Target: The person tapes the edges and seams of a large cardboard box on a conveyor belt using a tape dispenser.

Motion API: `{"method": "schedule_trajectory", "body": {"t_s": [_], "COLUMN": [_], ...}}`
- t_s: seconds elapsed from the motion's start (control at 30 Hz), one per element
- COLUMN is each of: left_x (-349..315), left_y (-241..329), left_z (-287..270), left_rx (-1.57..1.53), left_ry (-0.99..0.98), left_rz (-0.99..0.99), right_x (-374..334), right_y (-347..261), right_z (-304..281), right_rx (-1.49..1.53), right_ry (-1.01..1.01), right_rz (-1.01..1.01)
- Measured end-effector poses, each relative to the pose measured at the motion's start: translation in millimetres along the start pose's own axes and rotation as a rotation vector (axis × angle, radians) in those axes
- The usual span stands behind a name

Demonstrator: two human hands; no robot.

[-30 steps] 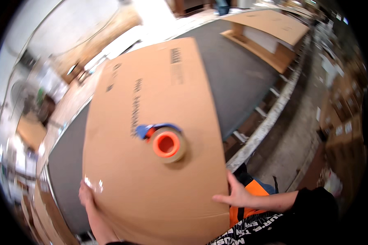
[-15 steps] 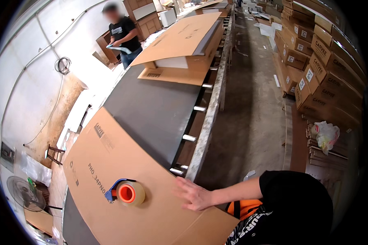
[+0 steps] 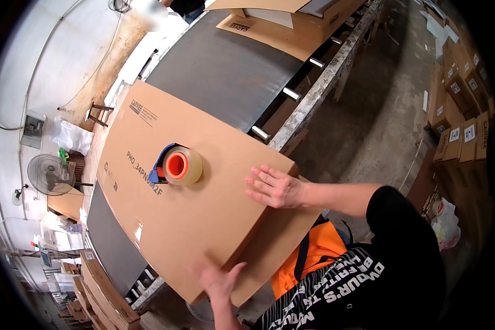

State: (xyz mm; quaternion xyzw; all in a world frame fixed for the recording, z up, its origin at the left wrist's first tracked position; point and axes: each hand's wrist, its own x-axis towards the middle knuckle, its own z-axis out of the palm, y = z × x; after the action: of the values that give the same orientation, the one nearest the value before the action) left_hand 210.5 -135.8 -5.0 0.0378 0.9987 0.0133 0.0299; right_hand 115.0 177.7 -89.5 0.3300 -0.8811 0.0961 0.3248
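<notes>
Head view: dark belt (image 3: 225, 71) under a carton (image 3: 198, 220), left hand (image 3: 216, 280) and right hand (image 3: 276, 188) unclenched over it — pale wall (image 3: 66, 60) (fan (image 3: 50, 175) nearby).

Brown carton (image 3: 195, 212) with black print (image 3: 144, 174), blue-and-orange tape dispenser (image 3: 169, 163), grey belt (image 3: 225, 71)

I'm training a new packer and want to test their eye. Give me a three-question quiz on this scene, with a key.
1. True or false: the right hand is holding the tape dispenser.
2. What colour is the tape core? (a) green, (b) orange-red, (c) white
3. Fill in: the fan is on the ____ side of the picture.

Key: 1. False; the hand is at the edge of the box. 2. b. 3. left.
</notes>
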Motion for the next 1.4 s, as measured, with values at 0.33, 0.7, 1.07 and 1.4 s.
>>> {"method": "schedule_trajectory", "body": {"t_s": [0.33,0.7,1.07,1.4], "left_x": [24,81,77,83], "left_y": [12,59,54,49], "left_z": [39,28,39,38], "left_rx": [0.14,0.022,-0.073,-0.048], "left_ry": [0.213,0.047,0.071,0.059], "left_rz": [0.32,0.571,0.517,0.438], "right_x": [-88,101,225,185], "right_y": [-45,1,46,3], "right_z": [-51,-49,33,-121], "right_rx": [2.034,0.548,0.668,0.321], "right_ry": [0.672,0.105,-0.731,-0.682], "right_rz": [2.078,0.8,0.888,0.506]}}
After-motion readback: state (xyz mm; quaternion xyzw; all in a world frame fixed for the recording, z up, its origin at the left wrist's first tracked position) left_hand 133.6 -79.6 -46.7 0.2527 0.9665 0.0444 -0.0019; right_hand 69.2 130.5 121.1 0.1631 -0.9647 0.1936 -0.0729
